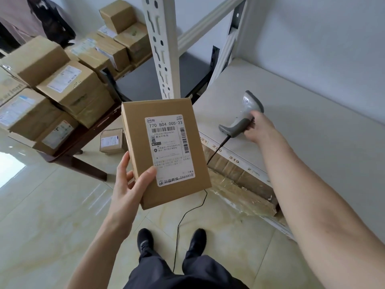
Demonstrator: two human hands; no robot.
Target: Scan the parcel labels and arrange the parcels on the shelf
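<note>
1. Pale glossy floor tiles fill the lower view, with a white metal shelf on the right against a plain wall and a dark wooden bench on the left.

2. Left hand grasps a flat brown parcel from below, thumb across its lower front, so the white label with its barcodes faces up toward the camera. The parcel is in the air in front of the shelf's front edge, touching neither shelf nor bench.

3. Right hand is curled round the handle of a grey barcode scanner, which lies on the shelf top near the front edge. Whether it is being picked up or set down cannot be told. Its black cable trails over the edge to the floor.

4. Progress, as a judgement: early. The upper shelf board shows no parcels at all, only the scanner. Under it, a large film-wrapped carton occupies the lower level. Nothing shows whether the parcel in hand has been scanned.

5. Left to do: this parcel needs shelving, and the stack on the bench awaits scanning and placing.

6. Counts: one scanner; one parcel in hand; one small box on the floor beside the bench leg; roughly a dozen cartons piled on the bench, the exact number unclear as they overlap; two black shoes.
</note>
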